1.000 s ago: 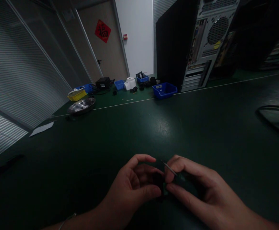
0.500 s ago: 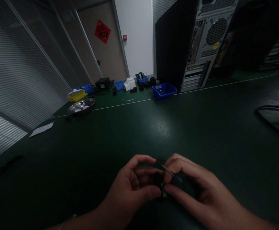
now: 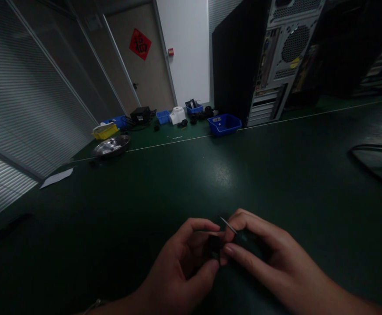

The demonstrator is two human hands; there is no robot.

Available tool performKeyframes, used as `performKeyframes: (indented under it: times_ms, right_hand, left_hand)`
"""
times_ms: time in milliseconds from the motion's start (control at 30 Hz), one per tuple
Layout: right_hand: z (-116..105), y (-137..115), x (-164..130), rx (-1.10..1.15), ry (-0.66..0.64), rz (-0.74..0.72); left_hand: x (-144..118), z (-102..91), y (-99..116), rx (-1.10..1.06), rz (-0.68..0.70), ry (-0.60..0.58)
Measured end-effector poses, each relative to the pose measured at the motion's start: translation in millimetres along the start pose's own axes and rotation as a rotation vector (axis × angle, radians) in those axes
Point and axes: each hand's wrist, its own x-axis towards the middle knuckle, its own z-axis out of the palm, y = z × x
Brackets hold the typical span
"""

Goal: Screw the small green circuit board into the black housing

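Note:
My left hand (image 3: 181,262) is closed around a small dark part (image 3: 214,246), its thumb and fingers curled about it. Dim light and the fingers keep me from telling what the part is. In my right hand (image 3: 279,251) is a thin-shafted screwdriver (image 3: 228,225), its dark handle mostly hidden in the palm. The bare metal shaft slants up and left past the index finger, its tip close to the left fingertips. My right thumb and index finger are at the edge of the dark part; whether they touch it I cannot tell.
On the green table (image 3: 145,188), a metal bowl (image 3: 111,146), a yellow tray (image 3: 105,131) and a blue bin (image 3: 224,124) stand farther back. A computer tower (image 3: 240,65) rises behind. Black cable (image 3: 374,164) lies at right, white paper (image 3: 57,177) at left.
My left hand has turned a little, so the dark part shows more between its fingers. The screwdriver's shaft has shifted slightly upward; the right fingertips have moved a little.

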Motion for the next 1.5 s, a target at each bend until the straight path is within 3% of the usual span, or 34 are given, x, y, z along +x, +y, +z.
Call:
performKeyframes:
  times_ms: [533,1000,1133,1300,1500]
  right_hand:
    - [1.8,1.8,-1.2,0.213,-0.05,0.098]
    - [2.0,1.1,-0.5,0.177,-0.047,0.08]
    - [-0.7,1.2,-3.4,0.109,-0.045,0.034]
    - [-5.4,7.0,-6.7,-0.085,0.051,-0.092]
    - [-7.8,9.7,-7.5,-0.163,-0.095,-0.225]
  left_hand:
    - [1.1,-2.8,-2.6,-0.022,-0.021,0.006]
    - [1.5,-2.7,-1.6,-0.023,-0.061,0.069]
    - [2.3,-4.8,0.4,-0.024,-0.055,0.081]
    - [2.2,-11.1,4.1,0.071,-0.068,0.136]
    - [2.1,-12.0,5.9,0.091,-0.092,0.178]
